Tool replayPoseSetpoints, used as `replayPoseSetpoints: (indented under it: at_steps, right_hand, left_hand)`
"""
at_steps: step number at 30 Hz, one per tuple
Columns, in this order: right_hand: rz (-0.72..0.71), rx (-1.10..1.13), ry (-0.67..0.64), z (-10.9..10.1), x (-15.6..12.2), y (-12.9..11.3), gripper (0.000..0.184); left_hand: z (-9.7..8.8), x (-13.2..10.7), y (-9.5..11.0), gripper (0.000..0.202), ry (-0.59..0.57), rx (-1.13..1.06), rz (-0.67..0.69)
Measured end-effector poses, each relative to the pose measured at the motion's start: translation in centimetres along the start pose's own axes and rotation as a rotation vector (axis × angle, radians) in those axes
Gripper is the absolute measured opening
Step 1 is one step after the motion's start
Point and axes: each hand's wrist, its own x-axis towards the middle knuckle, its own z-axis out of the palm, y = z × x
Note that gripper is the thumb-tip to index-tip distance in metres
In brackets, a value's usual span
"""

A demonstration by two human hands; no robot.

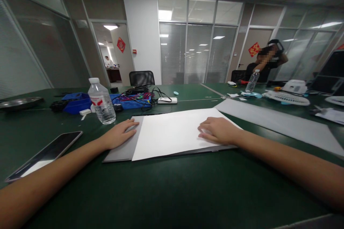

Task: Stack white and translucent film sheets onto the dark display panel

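Note:
A white sheet of paper (pixel 169 134) lies over a flat grey board (pixel 120 153) on the table in front of me. The board's left strip and part of its near edge show past the paper. My left hand (pixel 120 134) rests on that grey strip with its fingers stretched out, left of the paper's edge. On the right part of the paper lies my right hand (pixel 219 130), its fingers apart and slightly bent, tips touching the sheet. Neither hand grips anything.
Left of the board stand a water bottle (pixel 101 102) and a phone (pixel 45 154). Behind are blue trays with cables (pixel 134 100) and a white power strip (pixel 167 100). A long pale sheet (pixel 279 123) lies at right, near another bottle (pixel 252 81). A person (pixel 264 62) is at the far right.

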Motion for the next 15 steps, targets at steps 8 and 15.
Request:
replayPoseSetpoints:
  at_steps: [8,15]
  right_hand:
    - [0.28,-0.042,0.017,0.6,-0.6,4.5,0.064]
    - [0.545,-0.113,-0.092,1.6,-2.4,9.6,0.067]
  left_hand:
    - [0.1,0.1,0.0,0.076,0.007,0.002,-0.012]
    - [-0.3,-0.1,0.3,0.073,-0.011,0.008,-0.004]
